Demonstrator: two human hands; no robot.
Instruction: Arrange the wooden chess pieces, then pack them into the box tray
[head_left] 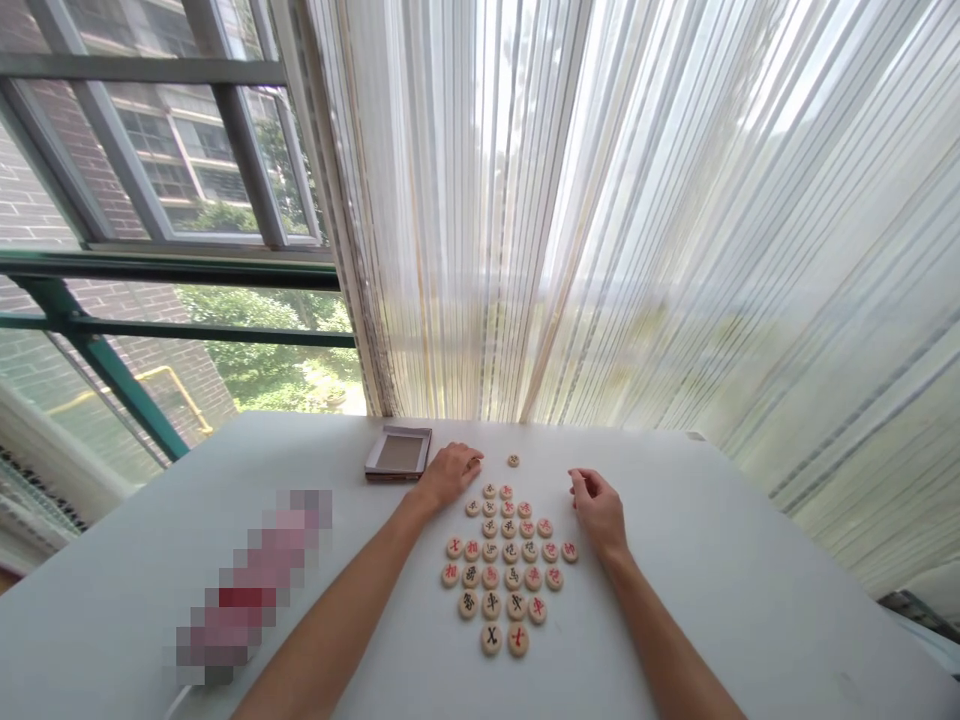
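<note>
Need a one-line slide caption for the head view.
Left hand and right hand flank red- and black-marked round pieces on a white table, a shallow box beside the left.

Thirty round pieces (511, 551), perhaps another half hidden at one left hand (451, 474); one right hand (598, 508); one box (394, 477); one table (690, 570).

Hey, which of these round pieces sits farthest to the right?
The red-marked piece at the right end of the seven-piece row; it sticks out past every other piece.

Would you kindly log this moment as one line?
left hand: beside open box; right hand: right of grouped pieces; lone piece: between hands
</note>
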